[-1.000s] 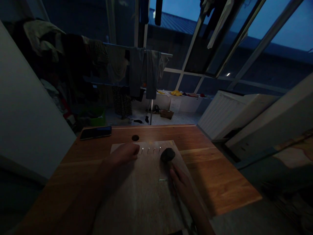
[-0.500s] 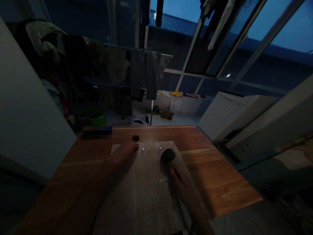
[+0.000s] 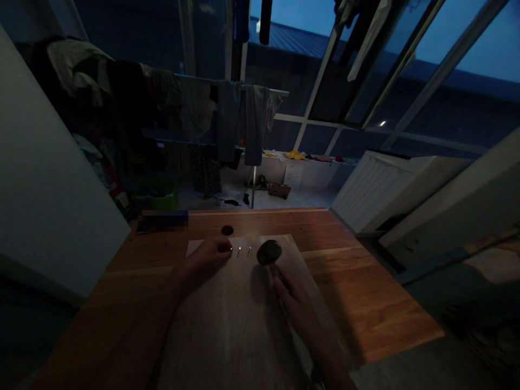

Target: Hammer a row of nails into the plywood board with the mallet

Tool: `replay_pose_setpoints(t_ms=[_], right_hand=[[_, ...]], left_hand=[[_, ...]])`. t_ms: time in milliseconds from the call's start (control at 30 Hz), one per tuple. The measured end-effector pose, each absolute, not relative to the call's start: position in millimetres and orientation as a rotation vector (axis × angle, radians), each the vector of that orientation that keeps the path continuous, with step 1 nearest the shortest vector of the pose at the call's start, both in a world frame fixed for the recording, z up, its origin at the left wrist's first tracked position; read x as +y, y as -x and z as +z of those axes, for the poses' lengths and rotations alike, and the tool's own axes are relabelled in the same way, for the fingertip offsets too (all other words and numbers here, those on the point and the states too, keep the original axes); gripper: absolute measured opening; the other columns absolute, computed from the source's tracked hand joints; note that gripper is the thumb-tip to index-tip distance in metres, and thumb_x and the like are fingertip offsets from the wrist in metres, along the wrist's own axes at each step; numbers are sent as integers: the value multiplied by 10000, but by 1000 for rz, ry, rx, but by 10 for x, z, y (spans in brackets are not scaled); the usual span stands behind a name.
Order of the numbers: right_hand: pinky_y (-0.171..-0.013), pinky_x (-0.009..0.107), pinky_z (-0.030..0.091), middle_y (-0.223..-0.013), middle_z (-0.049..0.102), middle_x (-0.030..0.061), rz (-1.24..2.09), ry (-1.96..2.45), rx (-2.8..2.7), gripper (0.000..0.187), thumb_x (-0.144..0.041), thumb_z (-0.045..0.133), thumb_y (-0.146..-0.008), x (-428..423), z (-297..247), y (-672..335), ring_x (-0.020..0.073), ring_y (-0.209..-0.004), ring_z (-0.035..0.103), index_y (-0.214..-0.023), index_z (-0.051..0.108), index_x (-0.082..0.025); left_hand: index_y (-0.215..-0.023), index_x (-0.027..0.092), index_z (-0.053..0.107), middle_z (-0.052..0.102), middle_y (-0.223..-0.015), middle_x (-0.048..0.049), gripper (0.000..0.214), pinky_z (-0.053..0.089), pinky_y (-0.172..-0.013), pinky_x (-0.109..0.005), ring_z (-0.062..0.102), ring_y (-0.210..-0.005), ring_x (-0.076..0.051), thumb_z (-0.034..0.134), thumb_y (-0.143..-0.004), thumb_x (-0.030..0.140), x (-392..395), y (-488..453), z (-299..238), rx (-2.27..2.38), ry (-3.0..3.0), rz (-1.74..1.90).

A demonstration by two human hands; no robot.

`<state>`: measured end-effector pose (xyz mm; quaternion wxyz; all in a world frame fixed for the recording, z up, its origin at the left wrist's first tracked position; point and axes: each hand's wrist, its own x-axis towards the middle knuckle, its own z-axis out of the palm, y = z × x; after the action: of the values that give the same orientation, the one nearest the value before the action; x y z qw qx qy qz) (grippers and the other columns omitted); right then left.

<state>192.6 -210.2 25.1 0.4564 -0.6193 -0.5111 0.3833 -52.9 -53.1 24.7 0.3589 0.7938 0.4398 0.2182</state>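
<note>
A pale wooden board lies on the table, with a row of upright nails along its far edge. At the left end of that row my left hand is closed, finger and thumb pinching a nail whose bright head shows. My right hand grips the handle of a mallet with a dark rounded head, raised over the board right of the nails. The mallet head hides the right part of the row.
The wooden table has a round dark hole beyond the board and a dark blurred object at its far left corner. Clothes hang on a rack behind. A white ribbed cabinet stands to the right.
The mallet in my right hand has moved left, now covering nails seen before. Loose nails lying on the board are now hidden. My left hand stays at the row's left end.
</note>
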Motion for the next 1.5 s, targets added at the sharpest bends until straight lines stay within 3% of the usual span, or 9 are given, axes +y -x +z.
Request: replay_pose_setpoints(t_ms=[333, 533, 767, 900, 1067, 1167, 1267, 1367, 1500], right_hand=[[-636, 293, 515, -768, 702, 26, 1015, 1334, -1471, 491, -458, 467, -987, -1643, 361, -1287, 197, -671, 655, -1336, 659, -170], [-806, 339, 546, -930, 750, 57, 979, 1324, -1491, 452, -459, 508, -977, -1649, 296, -1258, 250, -920, 710, -1300, 685, -198], [-720, 331, 552, -885, 768, 54, 1035, 1378, -1467, 496, -479, 500, -977, -1742, 256, -1395, 226, -787, 707, -1340, 667, -185], [-899, 393, 553, -1133, 774, 110, 970, 1433, -1318, 567, -578, 544, -941, -1911, 235, -1676, 276, -1033, 713, -1340, 683, -200], [-1007, 479, 517, -1259, 744, 147, 856, 1566, -1199, 653, -689, 608, -856, -2110, 165, -2030, 340, -1180, 670, -1256, 740, -191], [-788, 445, 592, -984, 802, 120, 885, 1621, -1168, 680, -714, 572, -865, -2164, 108, -2092, 308, -856, 745, -1260, 734, -184], [-554, 366, 549, -663, 730, 36, 979, 1648, -1187, 696, -719, 481, -914, -2172, 59, -2087, 235, -520, 646, -1292, 706, -179], [-711, 371, 573, -842, 782, 69, 844, 1624, -1241, 635, -700, 514, -911, -2159, 22, -2089, 270, -760, 719, -1231, 737, -199], [-882, 409, 549, -1074, 789, 117, 788, 1627, -1276, 603, -654, 527, -926, -2148, -1, -2106, 314, -984, 716, -1229, 743, -179]], left_hand=[[-903, 131, 726, 741, -920, -67, 220, 517, -808, -324, 669, -865, -218, 641, -792, 301, -492, 554, 157, 978, -1921, 655], [-988, 143, 761, 768, -1014, -78, 251, 524, -915, -382, 683, -981, -264, 662, -781, 245, -518, 534, 258, 913, -1871, 642], [-984, 146, 705, 724, -968, -64, 219, 514, -836, -328, 659, -900, -214, 640, -800, 244, -496, 549, 189, 979, -1975, 596], [-1053, 179, 616, 650, -986, -46, 327, 475, -734, -294, 603, -859, -193, 702, -772, 322, -477, 576, 191, 1145, -2127, 501], [-963, 191, 567, 624, -1018, -45, 213, 460, -777, -303, 589, -904, -195, 657, -819, 319, -710, 351, 520, 1095, -2374, 477], [-923, 203, 612, 656, -1011, -40, 174, 475, -770, -305, 623, -902, -204, 677, -806, 313, -1002, 57, 684, 889, -2489, 260], [-992, 202, 667, 698, -1099, -89, 197, 523, -810, -361, 674, -967, -266, 677, -809, 276, -1278, -233, 663, 677, -2581, 73], [-1086, 153, 685, 703, -1176, -172, 285, 555, -856, -430, 695, -1030, -343, 658, -810, 218, -1422, -407, 529, 651, -2656, 34], [-993, 140, 712, 737, -1066, -180, 204, 566, -830, -432, 723, -974, -350, 630, -807, 159, -1435, -441, 456, 677, -2669, 16]])
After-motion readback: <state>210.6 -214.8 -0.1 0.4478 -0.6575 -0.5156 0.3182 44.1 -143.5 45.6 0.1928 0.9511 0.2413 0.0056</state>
